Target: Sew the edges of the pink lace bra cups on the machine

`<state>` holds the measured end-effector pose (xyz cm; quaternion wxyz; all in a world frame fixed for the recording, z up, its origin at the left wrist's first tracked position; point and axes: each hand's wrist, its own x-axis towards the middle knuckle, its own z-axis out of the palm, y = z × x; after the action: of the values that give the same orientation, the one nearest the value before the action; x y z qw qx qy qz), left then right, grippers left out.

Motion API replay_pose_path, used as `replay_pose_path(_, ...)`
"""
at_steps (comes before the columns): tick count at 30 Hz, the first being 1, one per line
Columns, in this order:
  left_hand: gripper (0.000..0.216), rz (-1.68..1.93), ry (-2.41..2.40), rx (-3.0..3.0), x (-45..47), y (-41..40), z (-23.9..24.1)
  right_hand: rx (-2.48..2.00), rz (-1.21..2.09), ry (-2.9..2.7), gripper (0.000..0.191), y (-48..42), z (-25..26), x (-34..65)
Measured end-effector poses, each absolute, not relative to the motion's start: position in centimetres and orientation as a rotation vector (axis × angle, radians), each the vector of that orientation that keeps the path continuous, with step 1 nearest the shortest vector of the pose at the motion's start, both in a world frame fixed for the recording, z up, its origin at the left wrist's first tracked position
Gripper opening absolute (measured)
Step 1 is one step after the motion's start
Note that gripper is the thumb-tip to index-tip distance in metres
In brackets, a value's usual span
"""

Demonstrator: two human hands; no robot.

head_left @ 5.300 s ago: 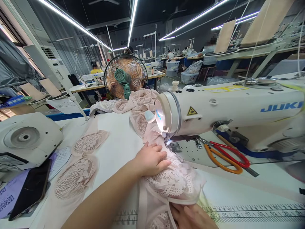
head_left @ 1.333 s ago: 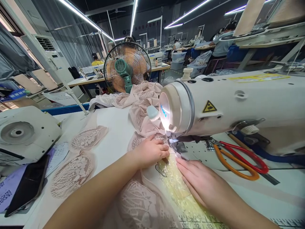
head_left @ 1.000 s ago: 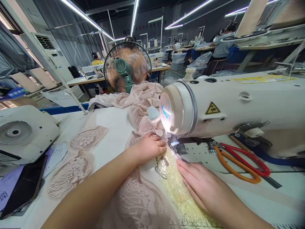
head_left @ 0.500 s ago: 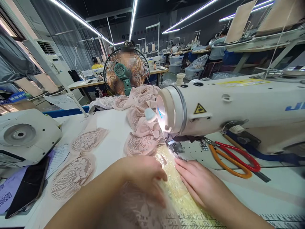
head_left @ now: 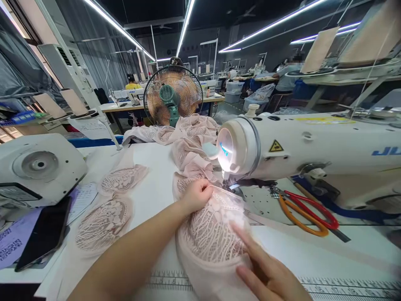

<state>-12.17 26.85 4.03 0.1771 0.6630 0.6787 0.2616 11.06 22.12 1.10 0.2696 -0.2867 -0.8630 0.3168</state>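
Note:
A pale pink lace bra cup (head_left: 216,228) lies in front of the sewing machine (head_left: 282,142), its upper edge close to the lit needle area. My left hand (head_left: 196,195) pinches the cup's top left edge between thumb and fingers. Over the cup's right side, my right hand (head_left: 266,267) rests with index finger and thumb spread apart, fingertips on the lace. Behind my left hand, more pink lace pieces (head_left: 191,154) run in a chain along the left of the machine head.
Scissors with orange and red handles (head_left: 308,213) lie right on the machine bed. Two lace cups (head_left: 105,223) and a black phone (head_left: 44,234) are at left, beside another machine (head_left: 40,167). A ruler tape (head_left: 171,280) lines the front edge. A large fan (head_left: 173,96) stands behind.
The lace cup has come up to the machine, over where the shiny yellow material showed. My left hand moved forward and closed on its edge; my right hand drew back toward me.

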Motion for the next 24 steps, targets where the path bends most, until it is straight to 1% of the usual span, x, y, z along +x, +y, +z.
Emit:
replay_pose_path(1,0.018,0.709,1.972,1.890,-12.1,26.9,4.0,-0.783,0.877,-2.339,0.032,22.2,1.3,10.5)
replay_pose_path(2,0.017,0.669,2.012,1.901,-12.1,26.8,3.9,-0.813,0.889,-2.347,0.027,22.4,1.4,10.1)
replay_pose_path(5,0.008,0.479,2.098,1.973,-12.0,26.2,4.2,-0.957,0.797,-2.348,0.033,23.6,1.2,9.5)
replay_pose_path(6,0.008,0.415,2.095,1.999,-11.8,25.8,4.4,-0.978,0.744,-2.368,0.033,24.1,1.0,9.5)
replay_pose_path(8,0.030,0.265,2.043,2.103,-11.3,25.1,5.0,-0.991,0.665,-2.423,0.034,24.8,0.4,9.9)
replay_pose_path(10,0.055,0.036,1.964,2.251,-10.6,24.5,5.7,-1.001,0.617,-2.489,0.037,25.4,-0.1,10.3)
replay_pose_path(11,0.063,-0.103,1.929,2.306,-10.2,24.4,6.1,-1.010,0.593,-2.520,0.039,25.7,-0.2,10.5)
replay_pose_path(14,0.073,-0.405,1.902,2.312,-9.3,24.3,6.9,-1.027,0.513,-2.613,0.043,26.3,-0.3,10.6)
replay_pose_path(17,0.073,-0.436,1.927,2.264,-8.8,24.7,7.0,-1.093,0.441,-2.667,0.048,26.7,0.2,10.3)
replay_pose_path(19,0.065,-0.405,1.940,2.249,-8.7,24.9,6.9,-1.142,0.429,-2.682,0.050,26.9,0.5,10.1)
replay_pose_path(22,0.053,-0.375,1.958,2.220,-8.5,25.3,6.8,-1.201,0.502,-2.670,0.053,27.1,0.7,9.9)
replay_pose_path(24,0.052,-0.381,1.957,2.201,-8.4,25.6,6.9,-1.263,0.591,-2.654,0.053,27.3,0.8,9.9)
